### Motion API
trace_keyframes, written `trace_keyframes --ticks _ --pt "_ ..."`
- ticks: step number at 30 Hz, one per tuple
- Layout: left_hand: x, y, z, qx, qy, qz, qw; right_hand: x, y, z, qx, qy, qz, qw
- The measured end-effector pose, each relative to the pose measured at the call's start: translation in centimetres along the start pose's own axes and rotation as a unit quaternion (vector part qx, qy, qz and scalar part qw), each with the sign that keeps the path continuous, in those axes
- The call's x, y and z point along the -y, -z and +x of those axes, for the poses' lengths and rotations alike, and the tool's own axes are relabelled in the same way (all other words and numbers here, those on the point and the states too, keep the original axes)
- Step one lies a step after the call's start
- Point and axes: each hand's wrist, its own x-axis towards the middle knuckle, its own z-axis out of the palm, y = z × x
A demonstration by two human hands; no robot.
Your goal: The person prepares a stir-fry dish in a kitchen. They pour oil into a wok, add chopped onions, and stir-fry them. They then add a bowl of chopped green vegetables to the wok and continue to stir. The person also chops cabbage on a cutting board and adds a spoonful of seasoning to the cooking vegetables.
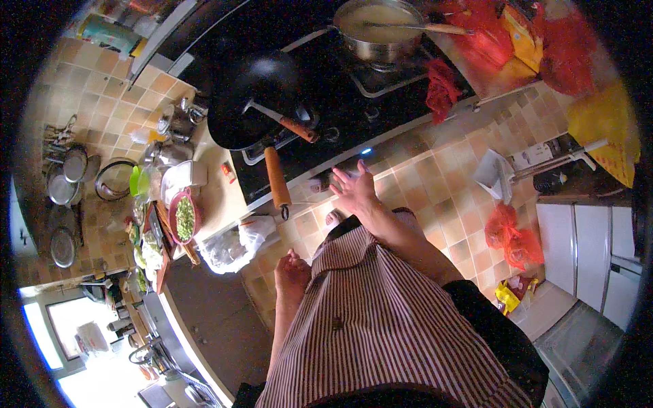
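Observation:
My right hand (355, 189) is spread in the air before the stove's front edge, with nothing in it. Beside the striped apron (357, 306) my left hand (292, 270) hangs with its fingers curled; whether it holds anything cannot be told. A black wok (255, 84) with a wooden handle (277, 176) rests on the near left of the gas stove (326, 109). Across the wok lies a metal spatula (268, 112) with a wooden grip. On the far burner stands a steel pot (377, 46) of pale liquid, a wooden-handled utensil (444, 28) over its rim.
On the left counter are a pink basket (198, 224) of chopped green vegetables, a white container (196, 173) and a cutting board (162, 270). A plastic-lined bin (224, 250) hangs by the counter edge. A red cloth (442, 91) drapes over the stove; red bags (512, 237) lie right.

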Motion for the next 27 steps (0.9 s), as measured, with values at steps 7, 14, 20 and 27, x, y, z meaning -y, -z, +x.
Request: trace_keyframes --ticks 7,14,20,27 --pt "0.4 0.5 -0.5 -0.036 0.000 -0.030 0.999 -0.1 3.1 -0.9 0.003 -0.025 -0.008 1.000" --pt "1.2 -1.4 -1.1 -0.064 -0.006 -0.032 0.997 0.4 0.7 -0.3 0.027 0.012 0.000 1.000" --pt "1.4 -0.2 -1.4 -0.023 -0.010 -0.029 0.999 0.4 3.7 -2.1 -0.054 -0.034 0.031 0.997" --pt "-0.1 5.9 3.2 0.002 -0.081 0.097 0.992 -0.6 16.7 -0.5 -0.059 -0.192 -0.368 0.908"
